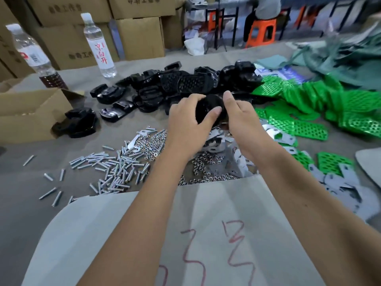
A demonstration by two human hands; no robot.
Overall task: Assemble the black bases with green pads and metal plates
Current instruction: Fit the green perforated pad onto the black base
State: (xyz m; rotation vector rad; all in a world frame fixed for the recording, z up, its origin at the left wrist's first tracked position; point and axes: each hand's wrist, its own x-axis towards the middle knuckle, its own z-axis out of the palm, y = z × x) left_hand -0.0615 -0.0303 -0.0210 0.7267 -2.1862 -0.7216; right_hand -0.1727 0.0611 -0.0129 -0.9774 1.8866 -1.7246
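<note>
Black base [207, 108] between both hands

Glossy black bases [165, 87], bright green perforated pads [309, 112], silver plates [218, 141].

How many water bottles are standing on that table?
2. One bottle stands at the far left behind the open cardboard box; the other bottle stands further right, in front of the stacked cartons. None seems hidden.
</note>
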